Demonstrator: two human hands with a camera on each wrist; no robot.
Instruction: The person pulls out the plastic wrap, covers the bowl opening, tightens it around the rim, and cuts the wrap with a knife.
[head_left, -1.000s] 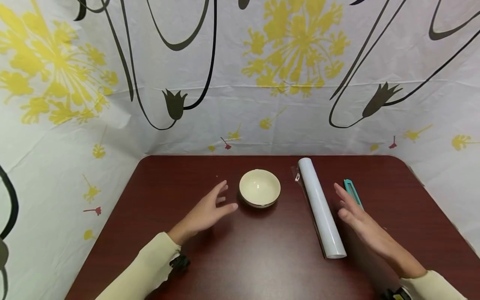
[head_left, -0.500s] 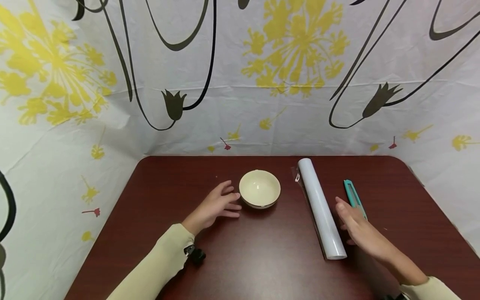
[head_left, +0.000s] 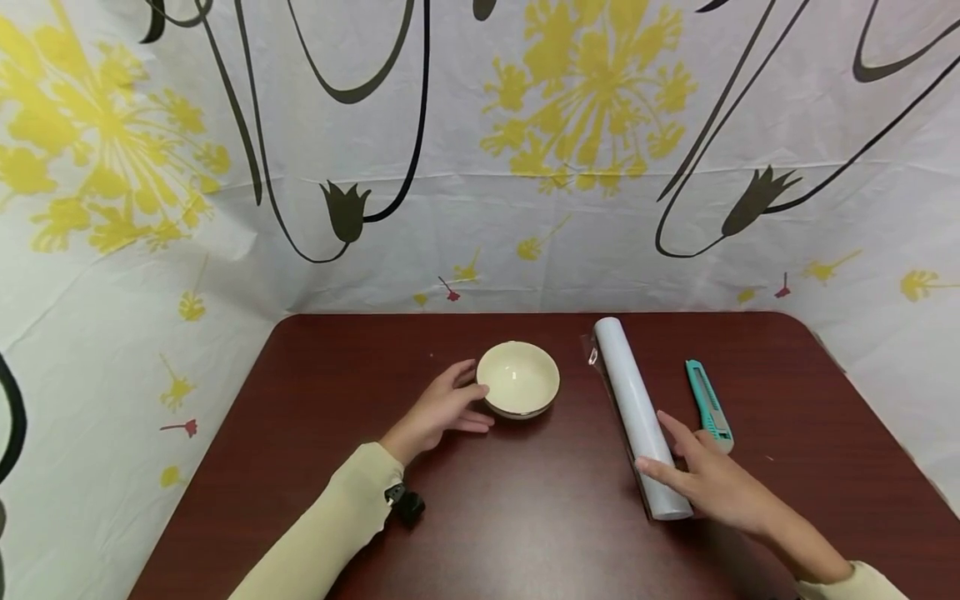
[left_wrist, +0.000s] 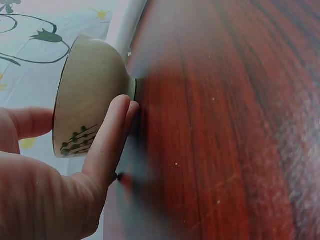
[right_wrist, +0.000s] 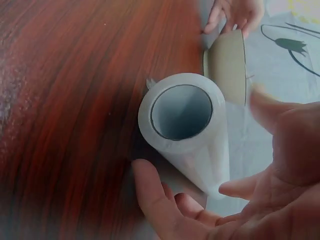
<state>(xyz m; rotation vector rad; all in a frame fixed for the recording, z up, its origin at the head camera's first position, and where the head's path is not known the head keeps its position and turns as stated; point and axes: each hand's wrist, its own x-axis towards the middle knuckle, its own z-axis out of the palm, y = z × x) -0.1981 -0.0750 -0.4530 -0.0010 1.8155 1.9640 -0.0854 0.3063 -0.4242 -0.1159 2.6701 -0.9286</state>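
A cream bowl (head_left: 518, 379) stands upright on the dark red table (head_left: 480, 517). At its left side is my left hand (head_left: 438, 410), with extended fingers along the outer wall and the thumb at the rim. The left wrist view shows the bowl's green-patterned side (left_wrist: 90, 95) between thumb and fingers; how firmly they touch is unclear. My right hand (head_left: 720, 483) straddles the near end of a white roll of plastic film (head_left: 637, 417), thumb above and fingers on the right side. In the right wrist view, the roll's hollow end (right_wrist: 181, 111) lies between spread thumb and fingers.
A teal utility knife (head_left: 708, 404) lies right of the roll, just beyond the right hand. A loose clear flap of film (head_left: 592, 354) sticks out at the roll's far left. White patterned cloth (head_left: 480, 233) hangs behind the table and along its sides.
My left hand has moved right, up to the bowl. The right hand has shifted left over the roll's near end, uncovering more of the utility knife. Bowl and roll stay in place.
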